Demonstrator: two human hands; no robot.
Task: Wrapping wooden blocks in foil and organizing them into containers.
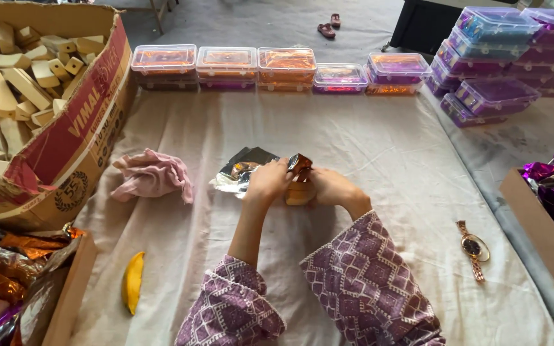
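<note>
Both the left hand [267, 182] and the right hand [333, 188] pinch a small pale wooden block [300, 191] half-wrapped in crinkly copper foil at the cloth's centre; it looks light and rigid, best gripped by its sides.

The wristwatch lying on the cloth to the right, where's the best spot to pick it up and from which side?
Probably from above, pinching the band just below the round case. The wristwatch lies flat and stretched out on the white cloth, dial up, with its narrow band exposed on both edges. It is apart from the right hand and the cardboard box of purple foil, so nothing blocks a top approach.
</note>
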